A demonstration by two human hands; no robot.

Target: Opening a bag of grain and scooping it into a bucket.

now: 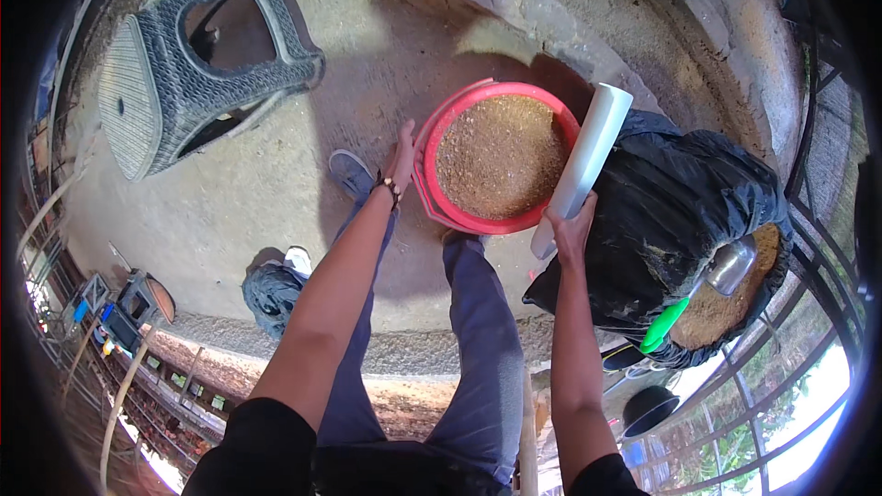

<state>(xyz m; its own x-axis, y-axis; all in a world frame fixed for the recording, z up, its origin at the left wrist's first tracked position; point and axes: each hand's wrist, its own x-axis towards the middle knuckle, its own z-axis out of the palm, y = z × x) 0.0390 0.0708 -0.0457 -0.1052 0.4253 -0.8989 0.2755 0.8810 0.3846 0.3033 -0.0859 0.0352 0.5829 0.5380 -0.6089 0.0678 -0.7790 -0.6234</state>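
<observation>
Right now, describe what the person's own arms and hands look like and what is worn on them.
Both forearms are bare, with short black sleeves at the upper arms. The left hand has a dark beaded bracelet at the wrist. The right hand wears nothing; no gloves.

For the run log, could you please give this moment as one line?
left hand: on red basin rim | right hand: holding white pipe | basin: brown meal
</observation>
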